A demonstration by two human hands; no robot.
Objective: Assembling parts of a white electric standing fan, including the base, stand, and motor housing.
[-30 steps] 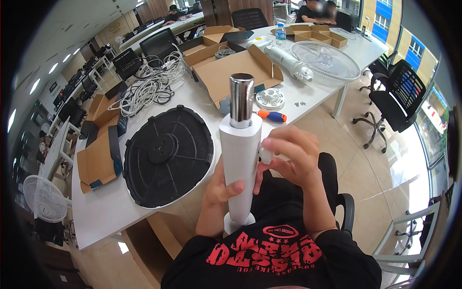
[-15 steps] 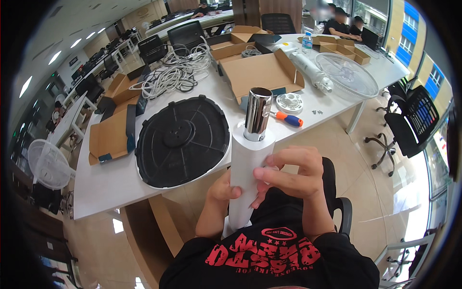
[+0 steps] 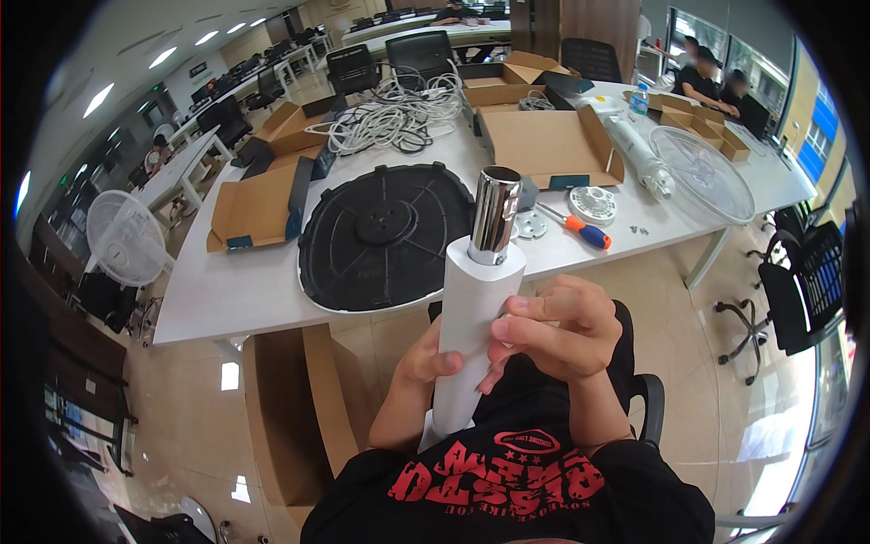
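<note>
A white fan pole (image 3: pixel 464 317) with a shiny chrome tube (image 3: pixel 497 218) at its top stands almost upright before my body, leaning slightly. My left hand (image 3: pixel 430 358) is wrapped round its middle, thumb in front. Against the pole's right side, my right hand (image 3: pixel 557 326) has thumb and forefinger pinched together; whatever is between them is too hidden to name. Beyond the pole, a black-undersided fan base (image 3: pixel 385 240) rests on the white table (image 3: pixel 236 299). To the right lie a screwdriver (image 3: pixel 589 233) with an orange and blue handle, a round white plastic part (image 3: pixel 592 205) and small screws (image 3: pixel 640 229).
Tangled white cables (image 3: pixel 399 113) and opened cardboard boxes (image 3: pixel 553 145) cover the table's far side. A clear fan guard (image 3: pixel 702 174) lies at the right, beside a wrapped white part (image 3: pixel 639 154). A tall open carton (image 3: pixel 290 408) stands on the floor at left.
My view has swung left, so the table and its things sit further right in the picture. My right thumb and fingertips have drawn closer together; the left hand keeps its hold on the pole.
</note>
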